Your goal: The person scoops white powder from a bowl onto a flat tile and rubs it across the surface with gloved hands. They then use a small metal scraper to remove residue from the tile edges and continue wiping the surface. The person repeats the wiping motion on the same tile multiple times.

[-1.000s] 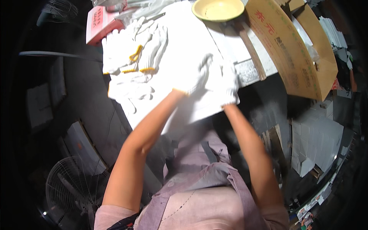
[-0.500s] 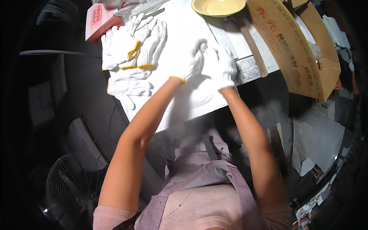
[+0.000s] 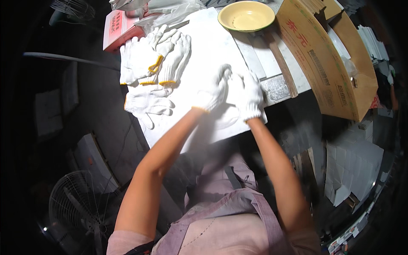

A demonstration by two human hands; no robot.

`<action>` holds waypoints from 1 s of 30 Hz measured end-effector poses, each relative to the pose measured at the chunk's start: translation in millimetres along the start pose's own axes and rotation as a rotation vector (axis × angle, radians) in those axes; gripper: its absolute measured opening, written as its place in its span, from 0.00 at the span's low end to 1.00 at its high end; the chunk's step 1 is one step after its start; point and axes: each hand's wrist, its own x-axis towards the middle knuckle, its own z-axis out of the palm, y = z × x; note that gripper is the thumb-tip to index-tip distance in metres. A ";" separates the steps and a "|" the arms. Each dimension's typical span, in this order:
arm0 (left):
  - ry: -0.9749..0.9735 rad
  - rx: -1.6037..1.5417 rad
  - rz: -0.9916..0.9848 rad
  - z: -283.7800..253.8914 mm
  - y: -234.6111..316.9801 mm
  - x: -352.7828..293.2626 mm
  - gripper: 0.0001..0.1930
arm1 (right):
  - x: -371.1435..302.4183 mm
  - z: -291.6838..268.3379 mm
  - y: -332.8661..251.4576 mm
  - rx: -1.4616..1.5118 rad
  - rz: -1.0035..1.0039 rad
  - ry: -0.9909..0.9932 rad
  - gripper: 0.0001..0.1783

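I wear white knitted gloves with yellow cuff edges on both hands. Above the near part of a white tabletop (image 3: 208, 44), my left hand (image 3: 213, 90) and my right hand (image 3: 250, 97) face each other, close together. Both sets of fingers look curled inward. Glare on white hides whatever lies between them. Under the hands is a pale rounded shape (image 3: 224, 118), too washed out to name. Left of my left hand lies a pile of white work gloves (image 3: 153, 59), and a single glove (image 3: 146, 102) rests just nearer, fingers pointing right.
A yellow enamel basin (image 3: 246, 18) stands at the far right, near a wooden strip (image 3: 280, 63). An open cardboard box (image 3: 316, 63) is beyond it. A pink box (image 3: 121, 29) and clear plastic bags (image 3: 172, 12) sit far left. A caged fan (image 3: 76, 199) stands low left.
The whole view has shifted, so the table sits lower in the picture. Both gloved hands have come slightly nearer to me and stay close together. The glove pile has not changed.
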 end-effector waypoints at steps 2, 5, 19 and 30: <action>-0.028 -0.191 -0.107 -0.6 2.0 1.3 0.17 | -1.2 -1.2 -1.9 -0.105 -0.023 0.000 0.24; 0.049 -0.213 0.097 0.7 -3.6 8.9 0.16 | 5.7 5.6 3.7 0.135 -0.202 0.108 0.26; -0.057 -0.594 -0.194 15.4 -19.2 -0.5 0.20 | 0.4 15.1 31.1 0.030 -0.178 0.122 0.20; -0.160 -0.559 -0.042 13.7 24.4 -18.1 0.15 | -54.1 -16.3 13.4 0.303 -0.050 0.298 0.13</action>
